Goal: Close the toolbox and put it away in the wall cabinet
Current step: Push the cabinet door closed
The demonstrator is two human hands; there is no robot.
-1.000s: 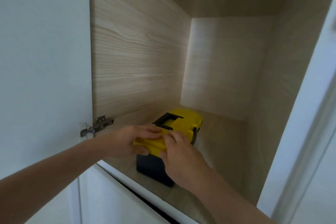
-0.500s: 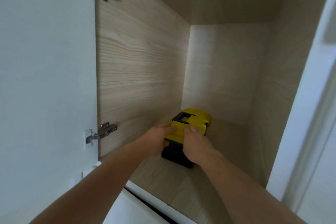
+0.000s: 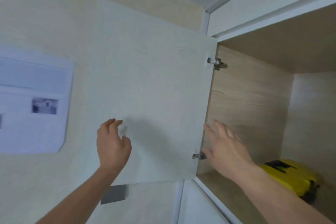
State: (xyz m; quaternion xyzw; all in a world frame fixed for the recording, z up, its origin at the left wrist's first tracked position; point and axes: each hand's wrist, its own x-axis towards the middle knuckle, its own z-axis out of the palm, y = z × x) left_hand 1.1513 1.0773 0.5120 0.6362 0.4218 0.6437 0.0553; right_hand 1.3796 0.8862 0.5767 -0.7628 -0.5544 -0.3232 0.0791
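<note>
Both hands are raised and hold nothing. The left hand (image 3: 112,146) hangs in front of the open cabinet door (image 3: 154,96), its fingers loosely curled with a gap between thumb and fingertips; whether any fingertip touches the door panel cannot be told, though the hand casts a soft shadow on it. The right hand (image 3: 226,148) is spread flat with the fingers apart, at the hinge edge of the door, just beside the lower hinge (image 3: 199,156), which its thumb side partly covers. The right forearm runs down across the front of the cabinet opening.

Behind that forearm, the toolbox (image 3: 292,178) sits inside the wall cabinet (image 3: 245,105) on its wooden floor, lid down, yellow on top with a black handle, and the forearm hides part of it. Neither hand touches it.

The white door stands swung out to the left, with an upper hinge (image 3: 217,63) near its top corner. Farther left on the wall hangs a blurred sheet of paper (image 3: 34,103) bearing a small dark picture. Below the door's bottom edge is a small grey square (image 3: 114,194) on the wall.
</note>
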